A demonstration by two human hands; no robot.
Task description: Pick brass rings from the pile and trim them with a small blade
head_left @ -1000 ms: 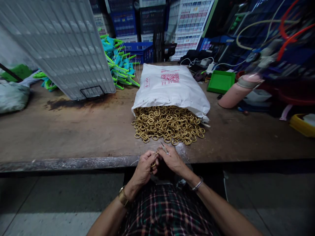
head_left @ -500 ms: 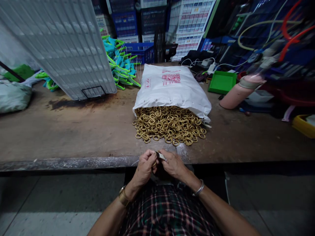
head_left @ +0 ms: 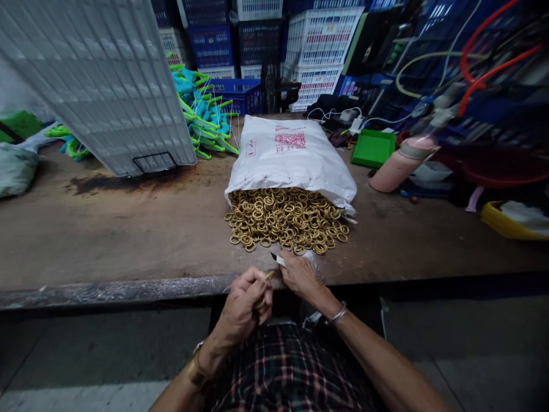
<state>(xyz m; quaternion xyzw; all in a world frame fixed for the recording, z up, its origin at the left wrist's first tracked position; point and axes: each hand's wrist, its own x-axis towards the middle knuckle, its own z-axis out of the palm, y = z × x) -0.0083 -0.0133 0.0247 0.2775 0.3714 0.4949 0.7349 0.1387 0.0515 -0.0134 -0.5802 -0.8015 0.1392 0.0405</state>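
My left hand (head_left: 246,297), at the table's front edge, pinches a gold-coloured ring (head_left: 269,275) between thumb and fingers. My right hand (head_left: 300,276) is closed around a small knife (head_left: 278,260) with a pale handle and dark tip; its point faces up and left. The two hands are slightly apart. Just beyond them lies a heap of gold-coloured rings (head_left: 285,220), spilling from the mouth of a white sack (head_left: 295,157) with red print. My right fingers are close to the nearest rings.
A translucent ribbed panel (head_left: 103,86) leans at the left beside green and turquoise pieces (head_left: 206,117). To the right are a green tray (head_left: 374,147), a pink bottle (head_left: 401,167) and a yellow tray (head_left: 506,223). Stacked crates (head_left: 323,40) stand behind the wooden table (head_left: 128,234).
My hands have moved apart. The right hand with the knife has shifted forward towards the heap, while the left has drawn back with the ring. The whole view has shifted a little.
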